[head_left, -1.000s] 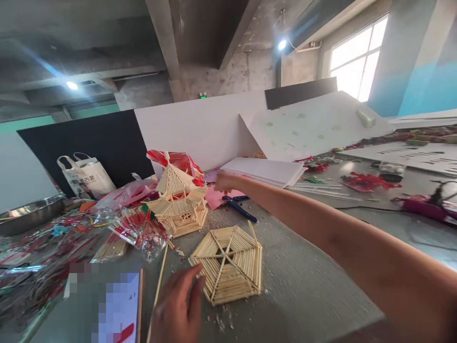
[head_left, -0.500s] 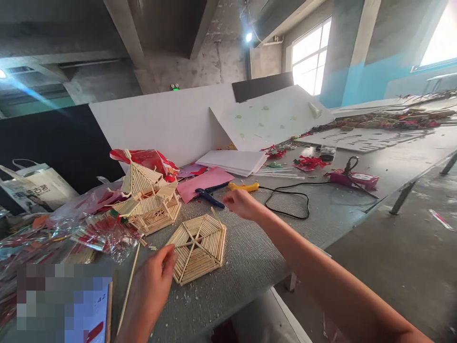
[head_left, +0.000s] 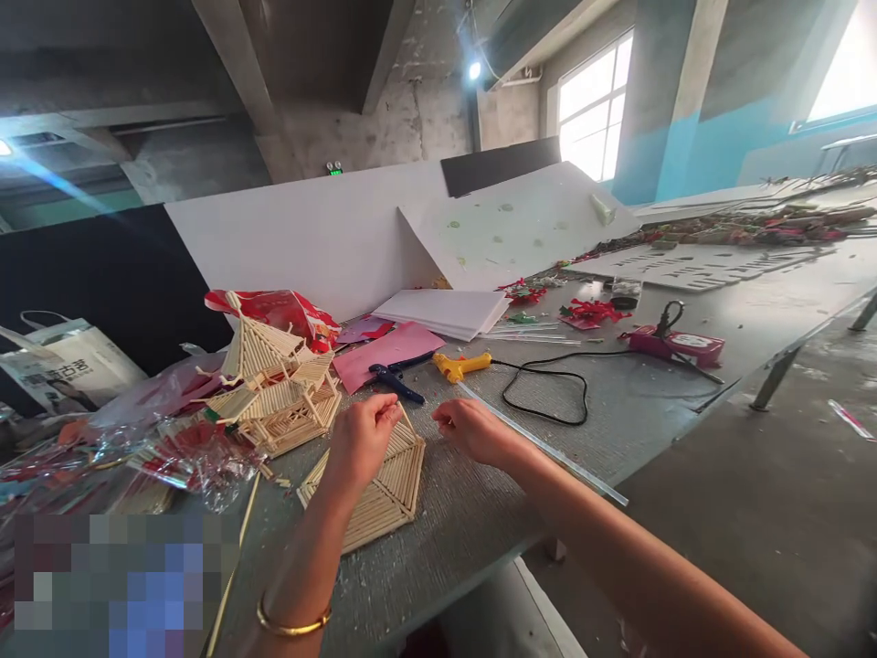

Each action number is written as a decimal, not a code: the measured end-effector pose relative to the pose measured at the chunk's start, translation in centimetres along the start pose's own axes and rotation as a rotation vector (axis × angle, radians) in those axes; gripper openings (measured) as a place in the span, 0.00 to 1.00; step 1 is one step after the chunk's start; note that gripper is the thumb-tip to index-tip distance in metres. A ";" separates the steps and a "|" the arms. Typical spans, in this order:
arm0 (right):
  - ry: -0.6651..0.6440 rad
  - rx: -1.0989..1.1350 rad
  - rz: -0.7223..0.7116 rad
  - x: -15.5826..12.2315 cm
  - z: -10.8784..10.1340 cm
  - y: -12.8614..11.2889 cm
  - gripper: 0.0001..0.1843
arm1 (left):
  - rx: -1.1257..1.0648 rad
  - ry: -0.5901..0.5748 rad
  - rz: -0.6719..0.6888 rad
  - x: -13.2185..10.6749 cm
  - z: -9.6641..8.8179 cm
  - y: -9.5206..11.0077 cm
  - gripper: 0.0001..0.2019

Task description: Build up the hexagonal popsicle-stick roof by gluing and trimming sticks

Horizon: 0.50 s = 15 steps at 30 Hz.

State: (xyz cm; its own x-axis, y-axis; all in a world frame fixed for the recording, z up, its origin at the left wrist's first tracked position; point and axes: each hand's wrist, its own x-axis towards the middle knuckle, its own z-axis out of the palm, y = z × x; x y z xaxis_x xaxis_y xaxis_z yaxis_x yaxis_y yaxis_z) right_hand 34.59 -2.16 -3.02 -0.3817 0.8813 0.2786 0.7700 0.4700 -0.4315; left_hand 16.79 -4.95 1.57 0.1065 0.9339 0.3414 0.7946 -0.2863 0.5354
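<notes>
The hexagonal panel of thin wooden sticks (head_left: 384, 525) lies flat on the table, its upper left part hidden behind my left hand (head_left: 363, 440). That hand hovers over the panel with thumb and fingers pinched together; whatever is between them is too small to make out. Just right of the panel, my right hand (head_left: 476, 429) is closed in a pinch too, and its fingertips hide anything they hold. A small gap separates the two hands. Beyond them lie a yellow glue gun (head_left: 462, 367) and a dark blue cutter-like hand tool (head_left: 397, 382).
A stick-built pavilion model (head_left: 284, 393) stands at left, beside plastic-wrapped sticks (head_left: 184, 452). A pink sheet (head_left: 387, 352) and white boards (head_left: 442, 311) lie behind. A black cord (head_left: 586, 393) runs near a magenta box (head_left: 678, 345). A clear strip (head_left: 548, 443) lies beyond my right forearm.
My left hand has moved up and right, from the panel's left edge to above it. My right hand has come down slightly, away from the glue gun, uncovering it.
</notes>
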 end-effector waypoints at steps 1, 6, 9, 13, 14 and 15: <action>0.011 -0.006 -0.004 0.0 0.1 0.1 0.13 | 0.014 0.005 -0.001 -0.1 -0.1 0.2 0.16; 0.064 -0.039 0.032 -0.3 -0.7 0.0 0.13 | 0.231 0.138 -0.022 -1.8 -2.2 -0.7 0.16; 0.140 -0.030 0.065 -0.6 -2.1 -0.4 0.13 | 0.479 0.188 -0.154 -3.4 -4.5 -3.5 0.16; 0.282 -0.002 0.069 -0.7 -4.1 -1.3 0.14 | 0.703 -0.019 -0.385 -5.3 -6.9 -7.8 0.14; 0.302 -0.004 0.064 -0.6 -4.5 -1.6 0.13 | 0.730 -0.063 -0.421 -5.6 -7.2 -8.5 0.15; 0.316 -0.009 0.060 -0.4 -4.9 -1.7 0.13 | 0.749 -0.089 -0.451 -5.9 -7.4 -9.2 0.15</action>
State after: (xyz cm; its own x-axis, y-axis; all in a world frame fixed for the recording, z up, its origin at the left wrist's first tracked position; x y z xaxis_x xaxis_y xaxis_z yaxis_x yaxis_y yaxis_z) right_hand 35.91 -3.57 1.82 -0.1591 0.8476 0.5062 0.7911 0.4162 -0.4482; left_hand 4.46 -9.39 0.36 -0.2911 0.9462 0.1411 0.9521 0.3009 -0.0540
